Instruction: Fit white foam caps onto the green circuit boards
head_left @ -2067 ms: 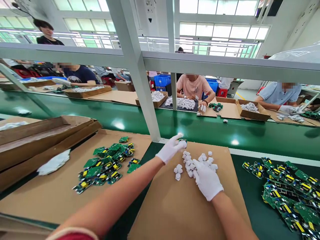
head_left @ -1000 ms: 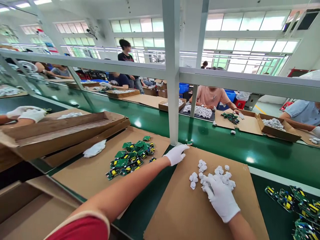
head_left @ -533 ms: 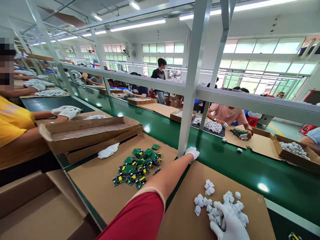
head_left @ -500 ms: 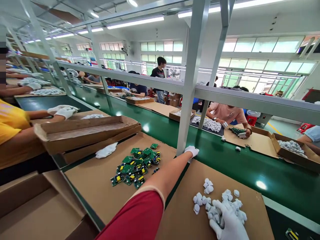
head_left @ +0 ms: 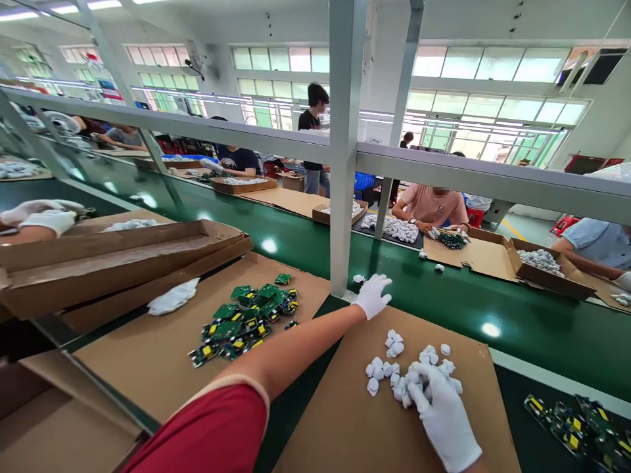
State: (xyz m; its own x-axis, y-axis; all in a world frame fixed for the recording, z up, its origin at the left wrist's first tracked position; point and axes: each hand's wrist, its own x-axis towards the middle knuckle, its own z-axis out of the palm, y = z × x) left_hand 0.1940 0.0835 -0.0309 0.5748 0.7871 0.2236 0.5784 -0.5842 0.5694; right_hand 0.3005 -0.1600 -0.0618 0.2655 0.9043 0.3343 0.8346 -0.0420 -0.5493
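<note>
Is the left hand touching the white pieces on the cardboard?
Apart. The head view shows a strip of bare cardboard between the left hand and the nearest white pieces.

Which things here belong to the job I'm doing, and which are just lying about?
Likely in the job:
white pieces, touched by the right hand
cardboard sheet beneath them
small piece on the green belt, near the left hand
circuit boards

Apparently just lying about:
white cloth or glove
long cardboard box

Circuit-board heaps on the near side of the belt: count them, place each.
2. The left heap lies on cardboard, beside the left forearm; the right heap lies right of the right hand, cut off by the frame edge. More may be hidden.
</note>
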